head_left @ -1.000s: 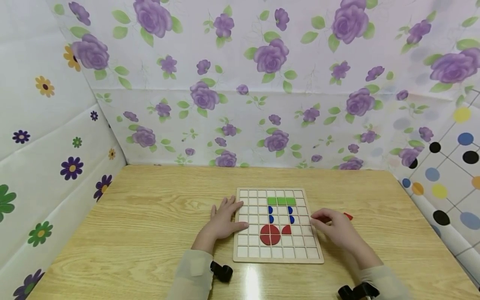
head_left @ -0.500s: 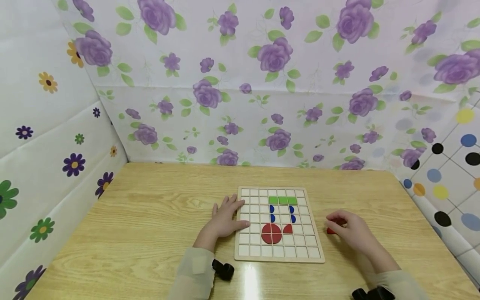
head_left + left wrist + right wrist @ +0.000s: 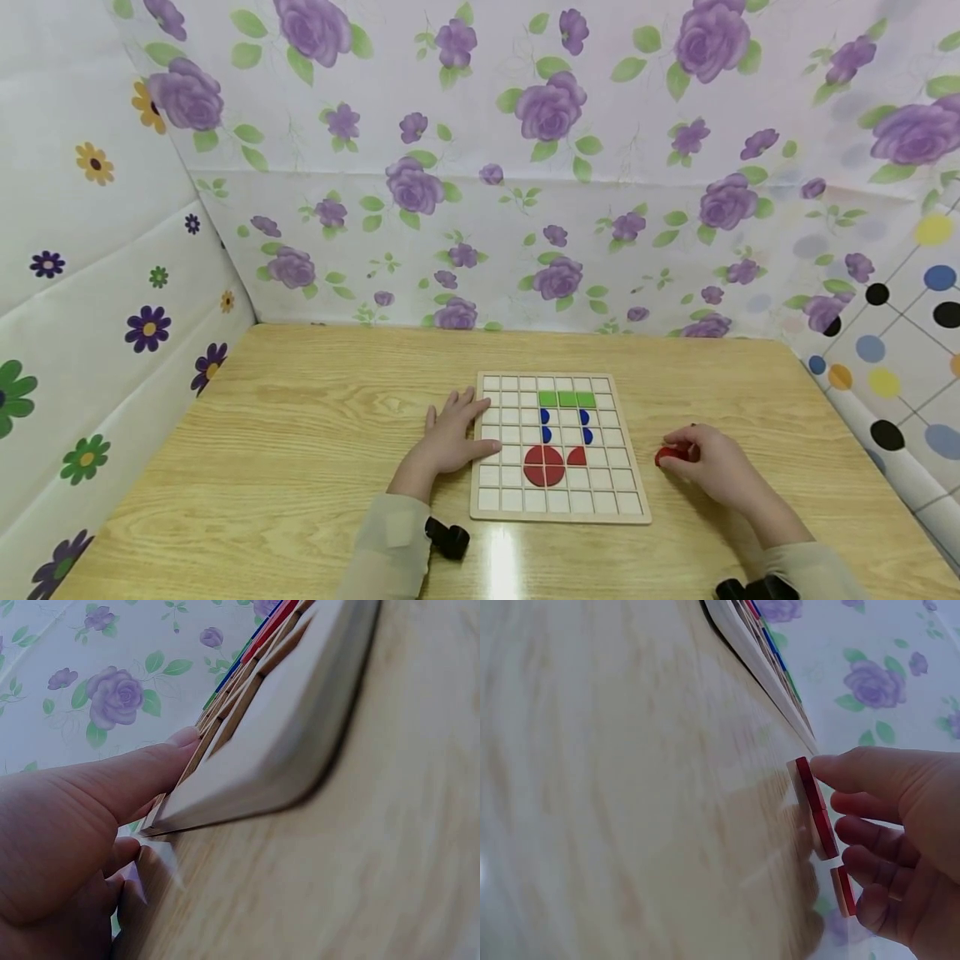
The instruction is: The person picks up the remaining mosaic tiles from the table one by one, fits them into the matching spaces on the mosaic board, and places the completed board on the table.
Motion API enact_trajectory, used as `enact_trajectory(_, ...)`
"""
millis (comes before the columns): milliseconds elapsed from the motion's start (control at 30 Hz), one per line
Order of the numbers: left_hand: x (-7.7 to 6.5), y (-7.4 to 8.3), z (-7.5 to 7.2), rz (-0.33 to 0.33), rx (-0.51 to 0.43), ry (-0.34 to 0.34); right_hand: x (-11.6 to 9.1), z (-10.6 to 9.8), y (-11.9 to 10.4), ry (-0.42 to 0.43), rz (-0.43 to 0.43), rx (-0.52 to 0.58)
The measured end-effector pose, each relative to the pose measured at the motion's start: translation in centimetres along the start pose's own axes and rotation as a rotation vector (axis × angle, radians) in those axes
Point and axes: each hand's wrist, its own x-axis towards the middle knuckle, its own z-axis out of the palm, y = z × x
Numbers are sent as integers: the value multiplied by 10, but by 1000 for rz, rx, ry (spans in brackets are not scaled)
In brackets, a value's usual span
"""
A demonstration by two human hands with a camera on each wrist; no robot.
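A wooden grid board (image 3: 512,504) lies on the table, with flat coloured pieces set in its cells. My left hand (image 3: 448,435) rests at the board's left edge, thumb and index fingertip over the rim. In the left wrist view the thumb (image 3: 150,769) lies on the board's top edge. To the right of the board my right hand (image 3: 716,467) is over red pieces (image 3: 670,456) lying on the table. The right wrist view shows the thumb touching one red piece (image 3: 810,784), and the fingers hang loosely bent above another red piece (image 3: 844,892).
On the board are a row of green squares (image 3: 567,399), blue half-rounds (image 3: 587,436), a full red circle (image 3: 543,466) and a single red quarter piece (image 3: 577,456). Flowered cloth (image 3: 420,250) hangs behind the table (image 3: 300,467).
My right hand has moved from the board's right edge to the right and come down over the red pieces. The left hand stays at the board's edge.
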Motion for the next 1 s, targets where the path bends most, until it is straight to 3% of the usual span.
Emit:
enact_trajectory(400, 2, 1, -1, 17, -4, 5, 4, -1, 1, -36, -23, -70)
enact_trajectory(1000, -3, 2, -1, 3, 2, -5, 4, -1, -6, -74, 21, -19)
